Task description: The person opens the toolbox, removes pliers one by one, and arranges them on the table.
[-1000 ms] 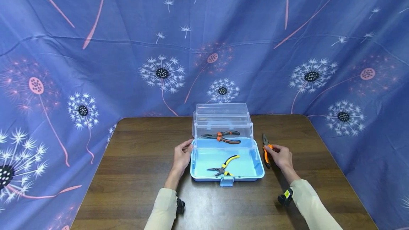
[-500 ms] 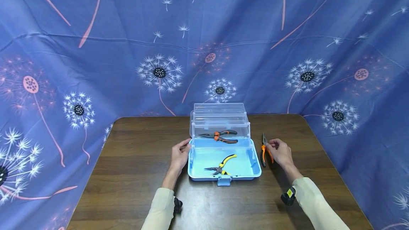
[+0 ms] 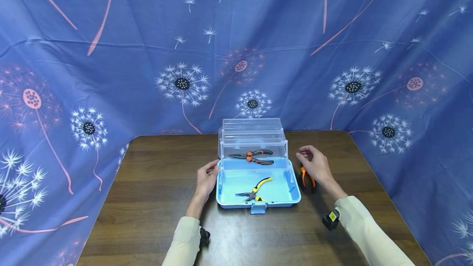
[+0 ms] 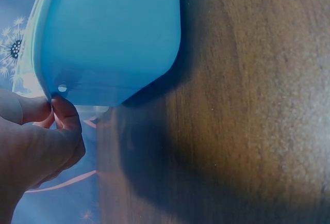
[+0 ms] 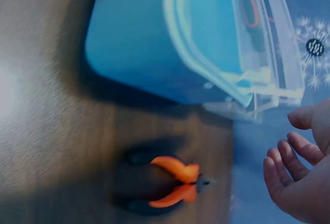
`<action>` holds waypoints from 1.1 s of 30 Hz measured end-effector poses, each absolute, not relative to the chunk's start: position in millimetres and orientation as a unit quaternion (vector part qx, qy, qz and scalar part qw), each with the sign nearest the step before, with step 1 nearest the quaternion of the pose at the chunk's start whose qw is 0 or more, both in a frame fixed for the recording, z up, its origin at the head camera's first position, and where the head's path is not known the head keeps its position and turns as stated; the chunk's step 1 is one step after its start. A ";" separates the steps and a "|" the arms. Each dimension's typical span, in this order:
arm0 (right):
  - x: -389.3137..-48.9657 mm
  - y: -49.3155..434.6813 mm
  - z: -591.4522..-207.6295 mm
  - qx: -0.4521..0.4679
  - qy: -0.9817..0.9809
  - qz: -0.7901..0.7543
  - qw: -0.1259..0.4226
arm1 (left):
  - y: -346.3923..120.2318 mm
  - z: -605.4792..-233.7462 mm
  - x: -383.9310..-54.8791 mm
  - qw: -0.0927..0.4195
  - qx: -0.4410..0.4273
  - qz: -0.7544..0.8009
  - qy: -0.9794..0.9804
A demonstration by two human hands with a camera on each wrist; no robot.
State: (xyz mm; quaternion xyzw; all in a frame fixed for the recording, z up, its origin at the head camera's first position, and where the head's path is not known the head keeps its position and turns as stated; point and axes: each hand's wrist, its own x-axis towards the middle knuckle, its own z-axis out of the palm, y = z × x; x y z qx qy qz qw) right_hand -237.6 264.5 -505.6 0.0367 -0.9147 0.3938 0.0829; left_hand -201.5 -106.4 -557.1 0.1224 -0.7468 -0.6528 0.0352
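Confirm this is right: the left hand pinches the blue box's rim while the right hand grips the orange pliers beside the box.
The right hand does not grip the orange pliers: the right wrist view shows it holding nothing, clear of them. The left hand pinches the blue box's rim.

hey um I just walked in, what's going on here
A person is at a wooden table with an open blue toolbox. Their left hand pinches its rim on the left side, toward the back. Their right hand holds nothing, its fingers relaxed near the orange-handled pliers, which lie right of the box. Yellow-handled pliers lie in the box's bottom; another pair appears to lie in a clear tray.
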 end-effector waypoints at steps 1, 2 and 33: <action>-238.3 261.8 -503.4 0.043 -0.913 0.397 0.084 | -106.3 -557.2 -201.8 0.035 0.124 -0.653 -0.747; -238.9 258.9 -501.4 0.049 -0.911 0.400 0.085 | -106.1 -557.5 -202.0 0.033 0.126 -0.652 -0.747; -251.5 158.6 -490.9 0.220 -0.905 0.363 -0.037 | -103.9 -555.6 -206.9 0.018 0.136 -0.673 -0.727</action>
